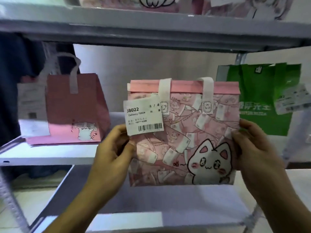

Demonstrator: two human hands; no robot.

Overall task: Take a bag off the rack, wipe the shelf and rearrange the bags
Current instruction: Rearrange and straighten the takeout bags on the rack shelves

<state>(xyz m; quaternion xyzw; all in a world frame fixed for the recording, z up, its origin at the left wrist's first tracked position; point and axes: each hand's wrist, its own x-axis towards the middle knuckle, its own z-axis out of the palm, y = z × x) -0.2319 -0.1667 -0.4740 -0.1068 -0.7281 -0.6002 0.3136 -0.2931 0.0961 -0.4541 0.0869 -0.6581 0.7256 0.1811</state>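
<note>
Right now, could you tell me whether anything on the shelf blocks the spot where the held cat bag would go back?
Nothing visible does. Both hands, left and right, hold the cat bag before the shelf; the gap between the pink bag and green bag looks bare.

Pink cat bag (183, 140) matt paper; shelf (50, 155) smooth, white, faintly glossy.

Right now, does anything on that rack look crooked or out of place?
The label on the cat bag has a curled top corner. The red bag at the left sits angled, not facing front. Nothing looks spilled or torn.
</note>
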